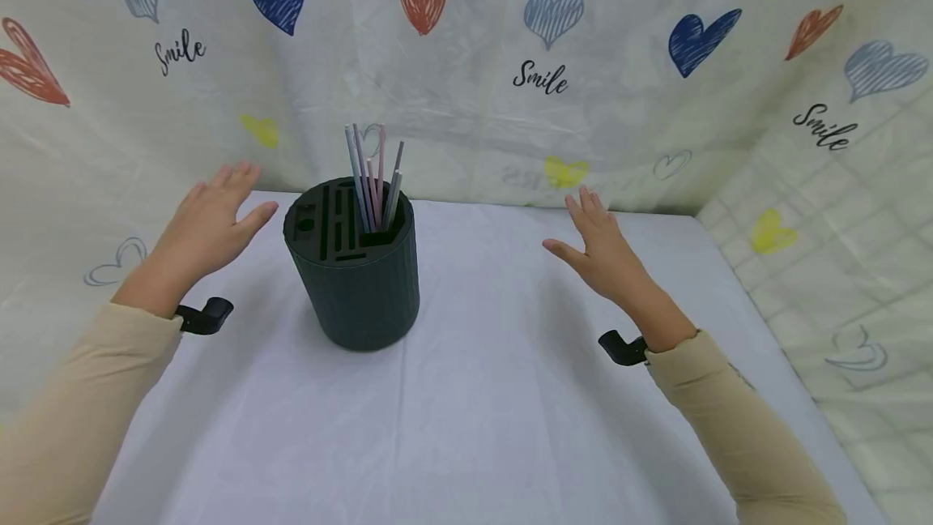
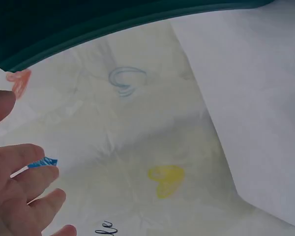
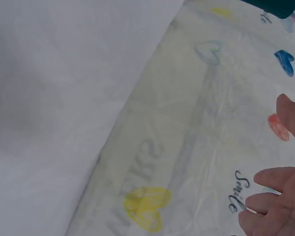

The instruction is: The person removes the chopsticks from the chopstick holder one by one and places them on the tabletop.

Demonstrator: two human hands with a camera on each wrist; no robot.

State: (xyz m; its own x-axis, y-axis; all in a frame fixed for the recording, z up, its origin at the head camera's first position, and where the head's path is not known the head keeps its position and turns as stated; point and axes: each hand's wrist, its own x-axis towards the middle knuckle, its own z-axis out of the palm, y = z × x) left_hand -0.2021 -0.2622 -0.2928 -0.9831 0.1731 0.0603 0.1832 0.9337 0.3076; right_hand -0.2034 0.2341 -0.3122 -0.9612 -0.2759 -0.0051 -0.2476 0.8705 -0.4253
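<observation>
A dark green ribbed round holder (image 1: 357, 298) stands upright on the white table, left of the middle in the head view. Its top has slots, and several thin pastel sticks (image 1: 381, 193) rise from a compartment at its right side. My left hand (image 1: 211, 221) is raised to the left of the holder, fingers extended and thumb toward it, apart from it. On the other side, my right hand (image 1: 601, 245) hovers over the table well to the right of the holder, fingers spread and holding nothing. The left wrist view shows the holder's dark wall (image 2: 88, 24) close above the left fingers.
The table (image 1: 474, 395) has a white cover. Behind it and along the right hangs a pale curtain (image 1: 466, 87) printed with hearts and the word Smile. Each wrist wears a black band mount (image 1: 207, 316), and both sleeves are beige.
</observation>
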